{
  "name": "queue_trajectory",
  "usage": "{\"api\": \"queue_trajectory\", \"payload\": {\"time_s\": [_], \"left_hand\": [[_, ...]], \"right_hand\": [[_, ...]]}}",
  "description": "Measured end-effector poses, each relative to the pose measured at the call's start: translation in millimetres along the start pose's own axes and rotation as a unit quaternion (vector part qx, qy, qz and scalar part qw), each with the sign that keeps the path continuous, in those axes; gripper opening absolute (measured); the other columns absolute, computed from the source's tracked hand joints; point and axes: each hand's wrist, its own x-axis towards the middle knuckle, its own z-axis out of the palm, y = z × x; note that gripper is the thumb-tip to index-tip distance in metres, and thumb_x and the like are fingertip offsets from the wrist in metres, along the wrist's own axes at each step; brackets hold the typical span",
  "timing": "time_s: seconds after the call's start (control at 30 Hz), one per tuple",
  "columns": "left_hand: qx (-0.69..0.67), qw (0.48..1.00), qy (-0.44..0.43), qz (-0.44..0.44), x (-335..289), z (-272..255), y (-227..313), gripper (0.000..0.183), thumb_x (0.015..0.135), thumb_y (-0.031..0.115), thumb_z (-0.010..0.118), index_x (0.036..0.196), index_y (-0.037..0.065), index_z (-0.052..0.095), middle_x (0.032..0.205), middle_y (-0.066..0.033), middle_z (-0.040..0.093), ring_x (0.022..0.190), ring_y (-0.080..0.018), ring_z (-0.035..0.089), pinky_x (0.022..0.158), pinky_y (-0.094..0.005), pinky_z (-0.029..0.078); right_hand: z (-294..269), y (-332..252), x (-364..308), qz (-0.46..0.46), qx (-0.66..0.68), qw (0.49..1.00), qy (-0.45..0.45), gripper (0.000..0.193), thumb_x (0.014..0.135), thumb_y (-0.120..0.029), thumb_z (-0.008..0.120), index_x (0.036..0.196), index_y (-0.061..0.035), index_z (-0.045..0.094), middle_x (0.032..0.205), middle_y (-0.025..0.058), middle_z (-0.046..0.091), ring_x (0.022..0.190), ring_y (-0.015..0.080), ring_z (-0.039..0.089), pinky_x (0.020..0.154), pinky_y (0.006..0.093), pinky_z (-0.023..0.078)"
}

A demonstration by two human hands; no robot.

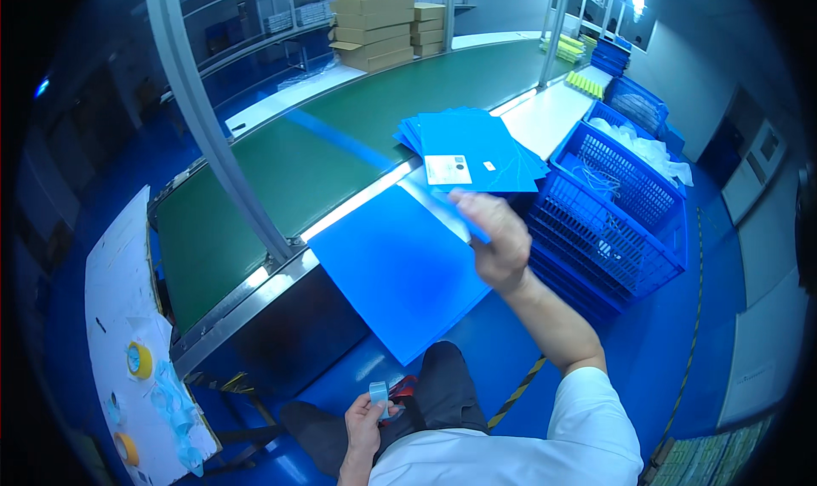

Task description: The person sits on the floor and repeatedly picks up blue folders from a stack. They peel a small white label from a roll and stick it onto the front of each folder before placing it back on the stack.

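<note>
A large flat blue sheet or folder (400,269) lies in front of me, its far edge over the metal rim of the conveyor and its near corner above my legs. My right hand (502,239) is over its right corner, fingers curled and smeared by motion. Whether it grips anything does not show. Low by my lap, my left hand (366,422) is closed on a small light-blue strip (379,392). Beyond the right hand sits a fanned pile of blue folders (477,150); the top one bears a white label.
A green conveyor belt (298,154) runs behind a metal post (204,120). Blue plastic crates (613,231) stand at the right, one holding white plastic. On the left, a white board (119,299) carries yellow tape rolls (139,361) and light-blue scraps. Cardboard boxes (370,26) are stacked at the back.
</note>
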Motion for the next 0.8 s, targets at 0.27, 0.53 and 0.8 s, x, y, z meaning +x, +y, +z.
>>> {"api": "queue_trajectory", "payload": {"time_s": [0.27,0.53,0.8], "left_hand": [[-0.086,0.996,-0.022,-0.006,3,3,5,0.029,0.096,0.003,0.057,0.124,-0.004,0.056,0.096,-0.0136,0.070,0.082,-0.0221,0.071,0.078,-0.0374,0.059],[-0.082,0.995,-0.024,0.045,-1,2,18,0.035,0.097,0.006,0.059,0.131,-0.002,0.054,0.100,-0.0108,0.069,0.085,-0.0201,0.070,0.079,-0.0345,0.056],[-0.086,0.986,-0.115,0.083,-7,13,23,0.033,0.096,0.000,0.056,0.129,-0.005,0.055,0.100,-0.0153,0.069,0.090,-0.0253,0.070,0.088,-0.0409,0.056]], "right_hand": [[7,194,-48,0.125,-0.255,0.945,-0.160,0.036,0.086,-0.001,0.056,0.118,-0.0102,0.069,0.126,0.0119,0.067,0.122,0.0301,0.060,0.105,0.0442,0.044],[40,79,-64,0.241,-0.002,0.948,-0.207,0.036,0.082,-0.001,0.056,0.116,-0.0004,0.067,0.120,0.0189,0.067,0.119,0.0373,0.059,0.104,0.0428,0.045],[69,-138,-134,0.143,0.232,0.899,-0.342,0.035,0.072,-0.005,0.075,0.107,-0.0063,0.071,0.112,0.0100,0.070,0.100,0.0271,0.068,0.083,0.0384,0.053]]}}
